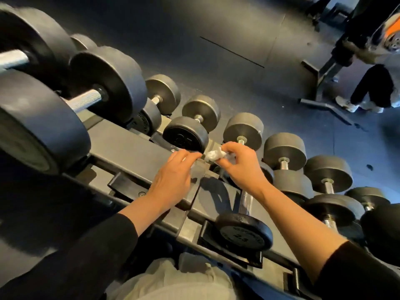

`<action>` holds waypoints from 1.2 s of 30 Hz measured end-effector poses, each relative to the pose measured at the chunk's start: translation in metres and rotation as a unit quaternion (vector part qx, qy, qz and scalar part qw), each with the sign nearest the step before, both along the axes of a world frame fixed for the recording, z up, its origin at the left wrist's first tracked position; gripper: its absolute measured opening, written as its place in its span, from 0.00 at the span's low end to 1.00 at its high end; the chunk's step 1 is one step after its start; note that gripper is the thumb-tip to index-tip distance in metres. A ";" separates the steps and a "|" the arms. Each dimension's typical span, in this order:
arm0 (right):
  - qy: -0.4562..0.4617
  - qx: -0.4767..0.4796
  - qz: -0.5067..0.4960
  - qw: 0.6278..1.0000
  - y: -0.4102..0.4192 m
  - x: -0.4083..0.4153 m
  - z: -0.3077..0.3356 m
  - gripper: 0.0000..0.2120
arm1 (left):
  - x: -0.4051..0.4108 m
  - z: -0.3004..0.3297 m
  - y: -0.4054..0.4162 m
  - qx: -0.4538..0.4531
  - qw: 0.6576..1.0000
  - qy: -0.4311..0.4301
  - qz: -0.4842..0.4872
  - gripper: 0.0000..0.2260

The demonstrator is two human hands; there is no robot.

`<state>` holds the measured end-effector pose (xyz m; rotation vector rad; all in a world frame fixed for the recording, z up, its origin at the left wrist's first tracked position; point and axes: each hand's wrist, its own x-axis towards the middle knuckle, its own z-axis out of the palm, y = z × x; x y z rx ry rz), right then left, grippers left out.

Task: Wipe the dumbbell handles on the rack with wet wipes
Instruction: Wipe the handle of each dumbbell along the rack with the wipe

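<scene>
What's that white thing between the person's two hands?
In the head view, a crumpled white wet wipe sits between the left hand and right hand. The right hand pinches it; the left fingertips reach toward its edge.
</scene>
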<state>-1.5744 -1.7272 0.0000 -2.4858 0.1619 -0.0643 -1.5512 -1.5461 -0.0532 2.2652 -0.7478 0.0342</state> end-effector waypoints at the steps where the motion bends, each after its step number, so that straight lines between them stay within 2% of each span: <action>1: -0.005 0.021 0.011 1.000 0.008 0.006 -0.001 0.08 | 0.002 0.005 0.006 0.010 1.000 -0.008 0.012 0.20; 3: -0.017 0.057 0.036 0.998 0.026 0.018 -0.004 0.09 | 0.006 0.015 0.019 0.028 0.998 -0.023 0.042 0.19; 7: -0.022 0.127 0.098 0.987 0.062 0.040 -0.006 0.18 | 0.008 0.039 0.055 0.066 0.991 -0.061 0.095 0.17; 9: -0.026 0.149 0.128 0.980 0.081 0.050 -0.003 0.20 | 0.008 0.052 0.073 0.089 0.986 -0.075 0.115 0.16; 13: -0.039 0.175 0.173 0.968 0.120 0.069 -0.001 0.19 | 0.011 0.075 0.105 0.139 0.972 -0.105 0.155 0.14; 17: -0.061 0.205 0.177 0.961 0.151 0.086 0.002 0.11 | 0.027 0.095 0.129 0.159 0.960 -0.140 0.181 0.13; 21: -0.059 0.185 0.142 0.971 0.175 0.107 0.003 0.10 | 0.056 0.112 0.154 0.181 0.949 -0.173 0.194 0.18; 28: -0.028 0.147 0.019 0.989 0.219 0.156 -0.010 0.12 | 0.118 0.118 0.215 0.230 0.944 -0.180 0.150 0.16; 31: -0.022 0.125 -0.051 0.991 0.238 0.173 -0.023 0.11 | 0.141 0.124 0.233 0.238 0.955 -0.151 0.095 0.18; 36: -0.032 0.152 -0.162 0.974 0.262 0.193 -0.038 0.09 | 0.159 0.124 0.240 0.190 0.977 -0.091 0.044 0.18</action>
